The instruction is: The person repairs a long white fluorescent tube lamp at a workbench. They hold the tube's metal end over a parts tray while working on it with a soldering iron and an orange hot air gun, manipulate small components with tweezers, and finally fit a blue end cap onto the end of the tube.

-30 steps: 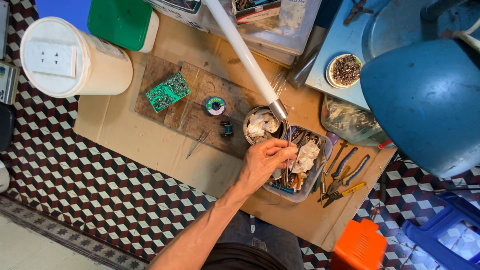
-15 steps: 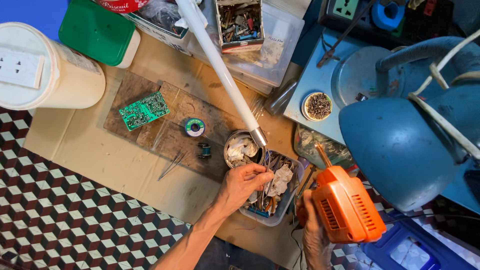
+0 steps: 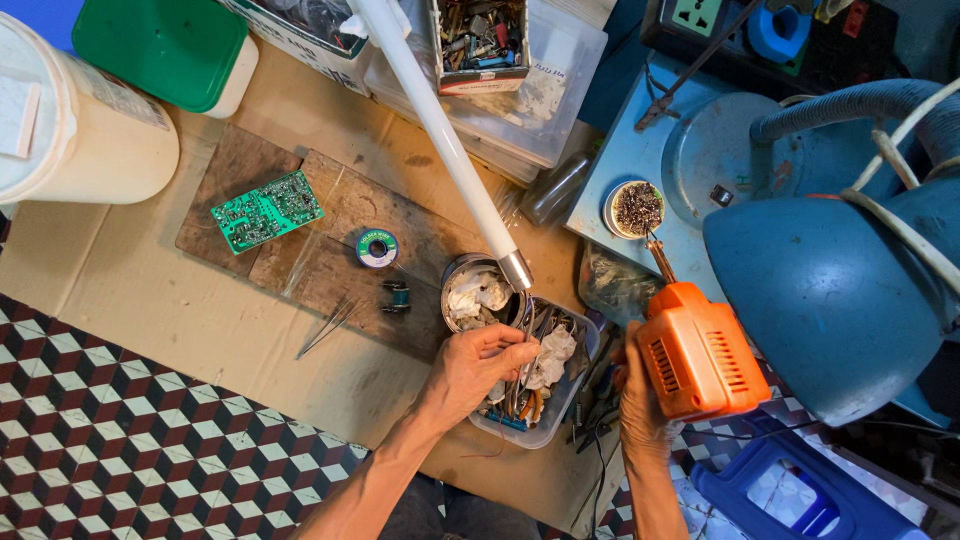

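The left hand has its fingers curled narrowly, pinched on what looks like a thin metal tool, perhaps tweezers, though the clutter makes it hard to be sure. That tool stands in a clear plastic tub of small hand tools and crumpled tissue, at about 3 o'clock from the palm. It is likely light, stiff and a little slippery, so the safest hold is pinched mid-shaft, clear of the points. The right hand is wrapped shut around the grip of an orange soldering gun, whose tip points toward 12 o'clock at a small round tin of brass wool. The gun looks rigid, plastic-bodied and moderately heavy; its handle is the place to hold, since the metal tip may be hot. Farther out, at 10 o'clock from the left hand, a solder spool and a green circuit board lie on a wooden board. A white tube slants across from 12 o'clock.
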